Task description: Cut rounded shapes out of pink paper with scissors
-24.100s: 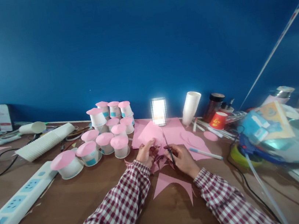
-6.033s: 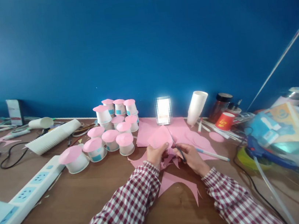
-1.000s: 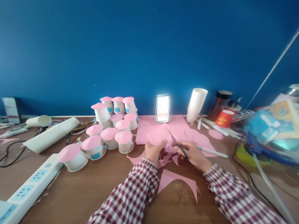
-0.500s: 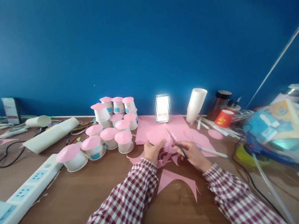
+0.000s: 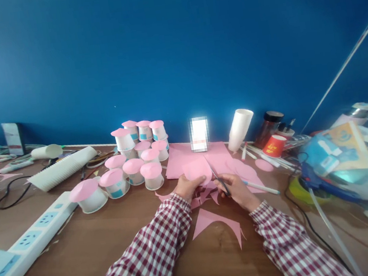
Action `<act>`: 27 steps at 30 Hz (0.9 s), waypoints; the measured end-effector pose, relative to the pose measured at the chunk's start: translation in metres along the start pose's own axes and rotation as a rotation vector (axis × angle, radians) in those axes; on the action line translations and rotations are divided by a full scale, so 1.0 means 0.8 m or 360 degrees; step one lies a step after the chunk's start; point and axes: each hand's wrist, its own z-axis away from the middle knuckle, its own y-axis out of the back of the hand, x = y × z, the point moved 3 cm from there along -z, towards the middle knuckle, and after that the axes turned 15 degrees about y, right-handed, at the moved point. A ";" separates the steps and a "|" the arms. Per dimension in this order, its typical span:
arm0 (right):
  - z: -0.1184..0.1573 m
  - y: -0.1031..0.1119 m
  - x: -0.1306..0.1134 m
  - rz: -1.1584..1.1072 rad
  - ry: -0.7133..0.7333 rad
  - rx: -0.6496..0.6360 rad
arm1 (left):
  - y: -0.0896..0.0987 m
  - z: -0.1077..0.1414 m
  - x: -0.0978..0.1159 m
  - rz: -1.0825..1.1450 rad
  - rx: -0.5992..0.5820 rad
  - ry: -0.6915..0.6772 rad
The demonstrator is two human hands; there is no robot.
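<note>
My left hand [image 5: 188, 187] pinches a rounded piece of pink paper [image 5: 198, 170], thumb on top. Scissors [image 5: 224, 186] with dark handles are in my right hand [image 5: 237, 190], their blades pointing away from me along the right side of the paper. Under and beyond both hands lies a stack of pink sheets [image 5: 177, 162]. Cut pink scraps lie around my hands, the largest being a curved offcut [image 5: 212, 221] nearer to me. A white pen [image 5: 262, 187] rests just right of my right hand.
Left stand several paper cups with pink cone tops [image 5: 152, 175] and a power strip [image 5: 30, 239]. At the back are a lit phone [image 5: 199, 135] and a white cup stack [image 5: 240, 129]. Right are a red cup [image 5: 274, 146], a blue glue gun [image 5: 328, 188] and plastic bags [image 5: 343, 152].
The pink paper in my left hand has turned and now shows a rounder outline. My left hand has shifted slightly; the scissors stay at the paper's right side.
</note>
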 end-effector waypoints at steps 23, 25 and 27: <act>0.008 -0.030 -0.002 -0.0366 -0.0149 0.0013 | -0.017 0.038 0.009 0.0239 -0.0656 0.0255; 0.010 -0.035 -0.003 -0.0443 -0.0196 -0.0060 | -0.020 0.041 0.007 0.0201 -0.0767 0.0285; 0.010 -0.035 -0.005 -0.0509 -0.0202 -0.0125 | -0.020 0.041 0.006 0.0217 -0.0796 0.0283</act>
